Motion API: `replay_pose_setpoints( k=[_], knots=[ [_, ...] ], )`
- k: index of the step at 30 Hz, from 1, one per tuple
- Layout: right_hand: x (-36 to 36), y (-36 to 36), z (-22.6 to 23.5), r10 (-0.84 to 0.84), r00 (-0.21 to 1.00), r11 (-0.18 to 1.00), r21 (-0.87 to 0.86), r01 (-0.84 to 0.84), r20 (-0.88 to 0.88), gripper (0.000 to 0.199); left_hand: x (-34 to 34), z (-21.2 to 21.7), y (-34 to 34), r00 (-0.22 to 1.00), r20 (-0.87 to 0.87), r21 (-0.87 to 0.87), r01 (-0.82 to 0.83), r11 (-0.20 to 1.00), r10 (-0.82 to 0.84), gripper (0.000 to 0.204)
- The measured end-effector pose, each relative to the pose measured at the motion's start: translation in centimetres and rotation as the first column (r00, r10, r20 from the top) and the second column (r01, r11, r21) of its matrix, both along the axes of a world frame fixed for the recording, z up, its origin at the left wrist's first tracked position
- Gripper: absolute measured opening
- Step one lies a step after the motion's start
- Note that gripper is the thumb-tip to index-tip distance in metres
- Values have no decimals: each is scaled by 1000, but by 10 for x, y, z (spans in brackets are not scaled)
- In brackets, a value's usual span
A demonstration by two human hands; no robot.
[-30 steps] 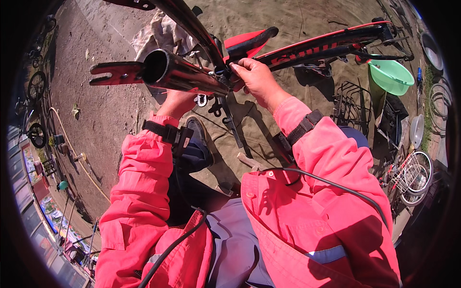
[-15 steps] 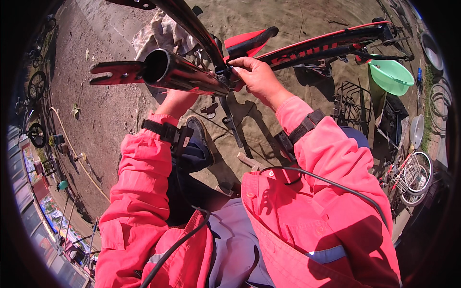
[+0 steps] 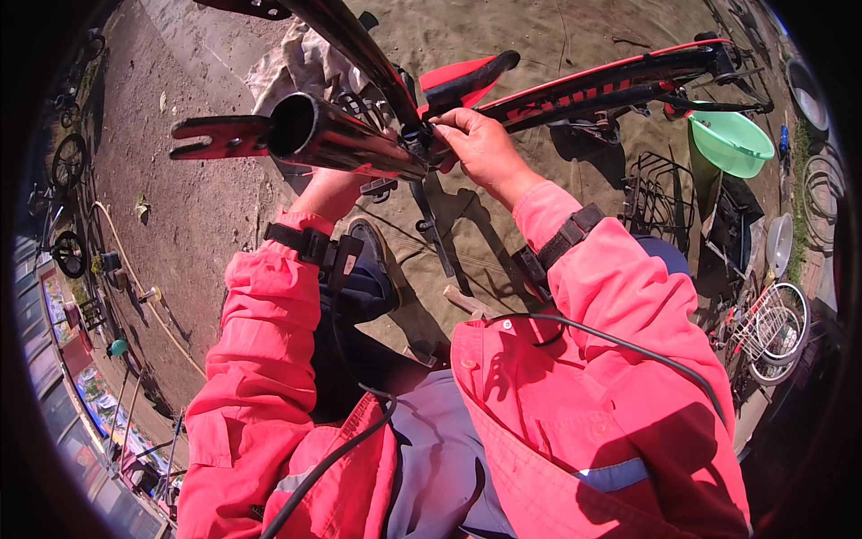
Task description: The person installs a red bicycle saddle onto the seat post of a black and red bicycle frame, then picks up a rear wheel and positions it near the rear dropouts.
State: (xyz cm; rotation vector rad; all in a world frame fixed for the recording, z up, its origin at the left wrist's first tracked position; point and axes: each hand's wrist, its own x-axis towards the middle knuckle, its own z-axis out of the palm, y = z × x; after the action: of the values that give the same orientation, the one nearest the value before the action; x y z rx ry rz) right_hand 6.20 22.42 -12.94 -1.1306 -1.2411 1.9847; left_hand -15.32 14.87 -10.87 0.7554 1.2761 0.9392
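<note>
A black and red bicycle frame (image 3: 575, 90) stands in front of me, its wide open tube end (image 3: 294, 126) pointing toward the left. My right hand (image 3: 480, 148) is closed, thumb and fingers pinched together at the dark joint (image 3: 416, 144) where the tubes meet. What lies between those fingertips is too small to make out. Behind the wide tube, my left hand (image 3: 337, 190) reaches up from below; the tube hides its fingers. Close by that hand is a black pedal (image 3: 379, 188). A red and black saddle-like piece (image 3: 467, 81) sits just beyond my right hand.
A light green basin (image 3: 732, 144) stands at the right, near a black wire rack (image 3: 660, 193). Farther right lies a white-rimmed wheel (image 3: 781, 332) with a wire basket. A crumpled cloth (image 3: 305, 67) is on the ground at the far left. Wood pieces (image 3: 467, 301) lie by my feet.
The pedal beside my left hand has shifted up and slightly left. My right hand keeps its pinch at the joint, and the frame has barely moved.
</note>
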Motion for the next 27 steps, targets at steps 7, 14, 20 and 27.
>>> replay_pose_setpoints(
  k=[7, 14, 20, 27],
  knots=[
    [-2, -1, -6, -20, 1000, 999, 32, 21, -8, 15, 6, -6, 0, 985, -172, 106, 30, 994, -12, 12],
    [-3, 0, -6, -19, 1000, 1000, 12, 20, -17, 15, 4, -27, 3, 964, -263, 319, 47, 947, 41, 7],
    [-4, 0, -6, -13, 1000, 1000, -7, 13, -1, 14, 3, -31, -5, 935, 349, 280, -50, 959, -53, 29],
    [-2, -1, 5, 9, 998, 998, -66, -6, 56, 16, 16, -18, -10, 941, 269, 83, -237, 968, 207, 30]
  ],
)
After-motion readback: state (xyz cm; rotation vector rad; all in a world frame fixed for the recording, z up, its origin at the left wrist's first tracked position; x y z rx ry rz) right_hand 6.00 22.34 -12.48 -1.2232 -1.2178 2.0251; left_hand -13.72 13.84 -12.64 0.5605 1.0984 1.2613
